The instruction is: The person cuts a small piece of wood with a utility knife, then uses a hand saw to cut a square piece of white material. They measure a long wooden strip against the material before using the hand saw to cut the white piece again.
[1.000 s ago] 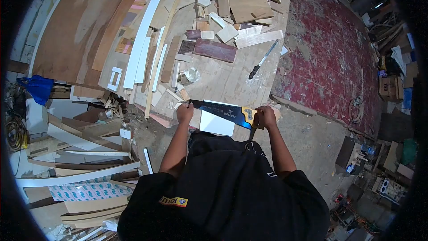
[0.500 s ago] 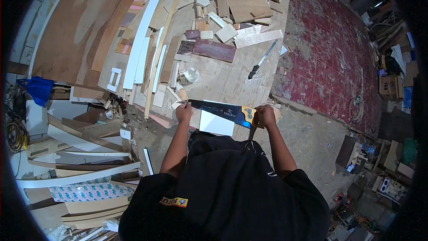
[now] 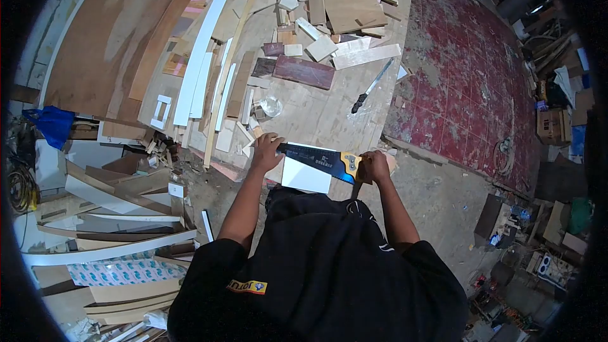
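Now the left hand (image 3: 266, 152) has slid forward along the flat white board (image 3: 306, 175), fingers spread on it, while the right hand (image 3: 375, 166) stays clamped on the blue-bladed handsaw (image 3: 316, 157), which has drawn back mid-stroke.

Black short-sleeved shirt of loose, creased cloth (image 3: 323, 266), small yellow rectangular patch with red lettering (image 3: 247, 286) near its left hem, thin white mark on the right sleeve, bare forearms, bare left hand (image 3: 266, 152), bare right hand (image 3: 376, 166)
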`<state>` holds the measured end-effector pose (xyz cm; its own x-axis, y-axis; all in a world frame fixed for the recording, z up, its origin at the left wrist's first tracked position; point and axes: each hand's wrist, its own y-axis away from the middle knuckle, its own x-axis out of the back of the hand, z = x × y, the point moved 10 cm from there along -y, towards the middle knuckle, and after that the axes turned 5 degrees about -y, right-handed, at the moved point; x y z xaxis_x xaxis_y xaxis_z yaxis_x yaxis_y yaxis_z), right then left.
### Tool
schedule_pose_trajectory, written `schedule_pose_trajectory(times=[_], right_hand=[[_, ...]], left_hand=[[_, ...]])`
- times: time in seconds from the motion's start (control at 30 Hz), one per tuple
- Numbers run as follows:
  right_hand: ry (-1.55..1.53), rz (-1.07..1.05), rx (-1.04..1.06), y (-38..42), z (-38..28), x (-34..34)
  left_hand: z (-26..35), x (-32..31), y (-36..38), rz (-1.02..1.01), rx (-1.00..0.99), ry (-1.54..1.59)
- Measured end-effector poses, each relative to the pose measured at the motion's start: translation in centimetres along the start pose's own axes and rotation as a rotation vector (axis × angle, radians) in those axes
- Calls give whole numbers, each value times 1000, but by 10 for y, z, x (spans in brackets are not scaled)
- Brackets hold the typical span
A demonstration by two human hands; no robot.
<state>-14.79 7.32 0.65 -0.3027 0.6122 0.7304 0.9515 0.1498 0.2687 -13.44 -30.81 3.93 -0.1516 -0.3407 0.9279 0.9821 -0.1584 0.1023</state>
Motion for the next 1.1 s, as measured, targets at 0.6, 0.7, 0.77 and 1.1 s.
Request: schedule_pose_trajectory(times=[0.6,0.7,0.77,1.1], right_hand=[[4,15,55,1,0,3],[5,11,4,-1,7,-1],[-15,7,-29,-2,10,-1],[-39,6,-44,-4,16,-3]], left_hand=[[2,-8,-15,-41,9,89],[2,-5,-15,14,17,105],[0,-7,-15,11,22,101],[-2,-10,-15,24,29,87]])
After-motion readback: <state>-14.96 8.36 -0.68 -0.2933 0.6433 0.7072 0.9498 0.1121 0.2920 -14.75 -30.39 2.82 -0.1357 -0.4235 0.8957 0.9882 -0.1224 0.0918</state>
